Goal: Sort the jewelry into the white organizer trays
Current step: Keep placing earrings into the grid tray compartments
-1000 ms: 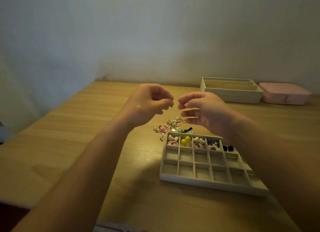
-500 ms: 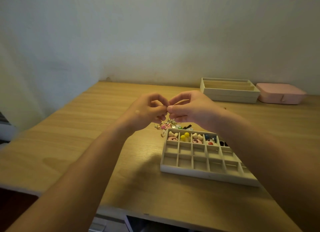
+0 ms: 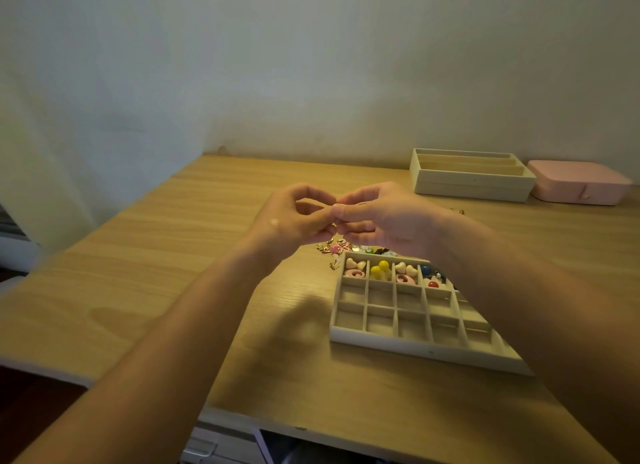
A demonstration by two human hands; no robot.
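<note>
a plain pale wall (image 3: 311,65) rises behind a light wood-grain bench (image 3: 156,255); the light is dim and warm. below its near edge, perhaps a drawer unit (image 3: 214,446).

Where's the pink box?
In the head view, the pink box sits at the far right of the table, near the wall, just right of the slotted white tray.

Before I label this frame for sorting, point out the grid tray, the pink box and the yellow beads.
grid tray (image 3: 426,351): head view, near wall.
pink box (image 3: 581,176): head view, lid.
yellow beads (image 3: 383,265): head view, far bead.
</note>
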